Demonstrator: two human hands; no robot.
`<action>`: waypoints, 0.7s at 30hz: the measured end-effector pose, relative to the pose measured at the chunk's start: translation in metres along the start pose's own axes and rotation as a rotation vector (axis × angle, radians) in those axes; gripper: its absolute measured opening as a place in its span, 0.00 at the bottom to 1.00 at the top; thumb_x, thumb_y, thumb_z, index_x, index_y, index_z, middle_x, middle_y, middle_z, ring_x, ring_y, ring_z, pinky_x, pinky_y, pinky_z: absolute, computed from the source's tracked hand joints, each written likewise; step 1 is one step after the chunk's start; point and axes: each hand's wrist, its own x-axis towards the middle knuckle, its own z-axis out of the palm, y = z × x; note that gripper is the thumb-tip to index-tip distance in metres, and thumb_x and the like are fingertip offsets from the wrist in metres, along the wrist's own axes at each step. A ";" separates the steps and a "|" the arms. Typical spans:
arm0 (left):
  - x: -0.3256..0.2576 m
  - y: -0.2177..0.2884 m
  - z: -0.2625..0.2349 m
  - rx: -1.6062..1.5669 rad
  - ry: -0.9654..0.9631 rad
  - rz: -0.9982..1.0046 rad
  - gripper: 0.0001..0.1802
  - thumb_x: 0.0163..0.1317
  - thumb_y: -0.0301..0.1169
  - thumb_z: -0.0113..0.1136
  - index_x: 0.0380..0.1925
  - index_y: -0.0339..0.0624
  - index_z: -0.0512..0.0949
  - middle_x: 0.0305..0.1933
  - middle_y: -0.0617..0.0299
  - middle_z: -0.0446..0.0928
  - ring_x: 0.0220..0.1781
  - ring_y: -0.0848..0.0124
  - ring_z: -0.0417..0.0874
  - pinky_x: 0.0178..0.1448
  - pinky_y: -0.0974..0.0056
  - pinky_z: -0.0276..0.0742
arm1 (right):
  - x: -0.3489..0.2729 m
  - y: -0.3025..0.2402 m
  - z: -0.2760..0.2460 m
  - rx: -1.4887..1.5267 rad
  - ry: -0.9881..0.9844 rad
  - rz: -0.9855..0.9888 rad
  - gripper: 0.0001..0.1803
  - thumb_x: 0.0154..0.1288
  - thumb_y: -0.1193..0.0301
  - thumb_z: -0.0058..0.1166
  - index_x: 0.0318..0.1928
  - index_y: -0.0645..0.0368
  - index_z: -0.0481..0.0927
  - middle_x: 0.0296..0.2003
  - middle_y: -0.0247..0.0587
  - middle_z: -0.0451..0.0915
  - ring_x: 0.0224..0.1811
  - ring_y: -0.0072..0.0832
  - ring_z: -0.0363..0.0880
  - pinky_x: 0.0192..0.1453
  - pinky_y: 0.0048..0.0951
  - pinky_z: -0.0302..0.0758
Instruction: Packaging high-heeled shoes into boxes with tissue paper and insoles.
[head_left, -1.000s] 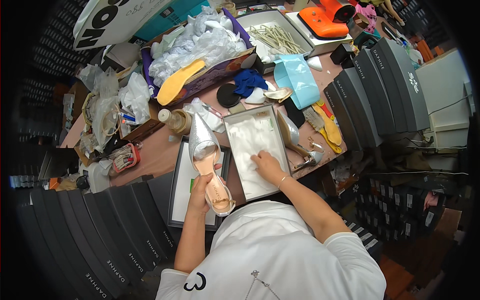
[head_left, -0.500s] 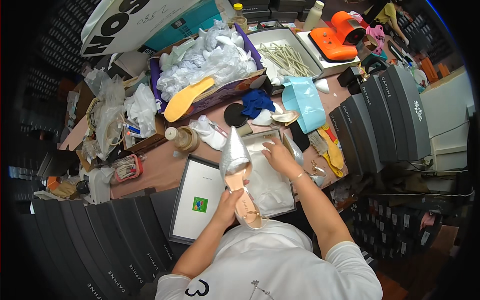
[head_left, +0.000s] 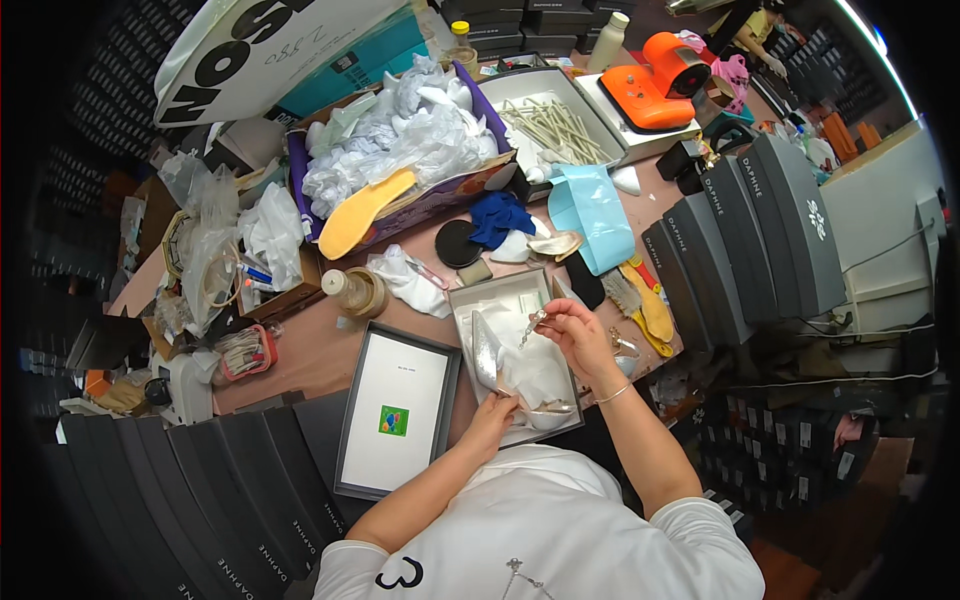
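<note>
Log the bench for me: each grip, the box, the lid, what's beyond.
Left grip: holding silver shoe over the box
Right grip: pinching shiny chain; attachment unclear
Box: open, white paper inside
Lid: left of box, green sticker showing
Beyond box: black disc, blue cloth

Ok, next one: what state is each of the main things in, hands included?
Left hand, closed on silver shoe
Silver shoe, held tilted over the box
Right hand, pinching shiny strand
Shiny strand, dangling
Shoe box, open, white paper inside
Box lid, off, inside up
Purple box, open, heaped full
White bottle, upright, capped
</note>
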 end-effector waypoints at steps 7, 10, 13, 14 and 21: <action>-0.048 0.004 0.010 0.282 0.104 0.537 0.31 0.66 0.30 0.54 0.66 0.32 0.57 0.65 0.52 0.64 0.66 0.70 0.63 0.68 0.62 0.58 | -0.037 -0.001 0.019 0.142 -0.118 0.043 0.12 0.65 0.79 0.46 0.49 0.63 0.70 0.38 0.41 0.78 0.40 0.29 0.79 0.50 0.30 0.75; -0.063 0.043 0.019 0.307 -0.009 0.728 0.25 0.68 0.30 0.53 0.62 0.30 0.64 0.63 0.51 0.67 0.61 0.70 0.70 0.65 0.65 0.64 | -0.056 0.000 0.035 0.065 -0.159 0.088 0.15 0.65 0.80 0.47 0.52 0.63 0.69 0.38 0.40 0.77 0.36 0.26 0.76 0.46 0.26 0.74; -0.057 0.057 0.017 0.274 -0.097 0.575 0.23 0.68 0.30 0.54 0.60 0.30 0.66 0.55 0.54 0.74 0.57 0.73 0.73 0.62 0.67 0.67 | -0.073 0.006 0.046 -0.003 -0.170 0.136 0.17 0.66 0.80 0.47 0.55 0.62 0.68 0.39 0.37 0.76 0.34 0.22 0.74 0.39 0.22 0.72; -0.056 0.054 0.018 0.206 -0.153 0.577 0.21 0.67 0.31 0.56 0.56 0.30 0.71 0.48 0.58 0.77 0.52 0.75 0.75 0.59 0.69 0.69 | -0.079 0.009 0.048 -0.027 -0.154 0.173 0.17 0.66 0.80 0.47 0.55 0.61 0.68 0.38 0.36 0.76 0.34 0.21 0.74 0.38 0.21 0.72; -0.052 0.005 -0.021 0.385 -0.046 0.408 0.16 0.66 0.28 0.57 0.51 0.31 0.74 0.45 0.58 0.79 0.50 0.74 0.78 0.57 0.69 0.73 | -0.099 0.034 0.018 -0.293 0.021 0.232 0.14 0.65 0.76 0.49 0.52 0.61 0.72 0.33 0.30 0.74 0.30 0.15 0.73 0.31 0.17 0.71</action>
